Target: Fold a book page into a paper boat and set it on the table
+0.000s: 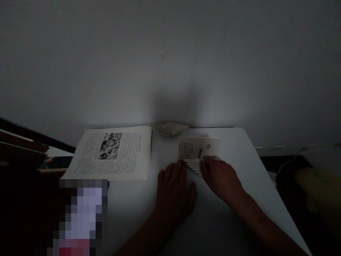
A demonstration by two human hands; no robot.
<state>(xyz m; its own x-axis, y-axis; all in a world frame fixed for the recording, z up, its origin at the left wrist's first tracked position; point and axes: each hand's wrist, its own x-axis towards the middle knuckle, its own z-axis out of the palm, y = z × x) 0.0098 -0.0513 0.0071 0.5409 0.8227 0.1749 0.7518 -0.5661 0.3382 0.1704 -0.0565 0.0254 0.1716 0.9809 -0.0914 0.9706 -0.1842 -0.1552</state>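
Note:
A partly folded printed sheet of paper (190, 147) lies on the white tabletop, its near part creased into a point. My left hand (174, 186) rests palm down, fingers stretched out, with its fingertips at the paper's near left edge. On the other side, my right hand (221, 176) is closed, its curled fingers on the folded right part of the sheet; the fingertips are mostly hidden. Behind the sheet, against the wall, stands a folded paper piece (169, 128) shaped like a small boat or open pocket.
At the left of the white table (128, 220) lies a stack of printed pages (133, 153) with a dark picture on top. A grey wall (170, 53) rises behind the table. A blurred-out patch covers the lower left. Something yellowish (319, 188) is at the right.

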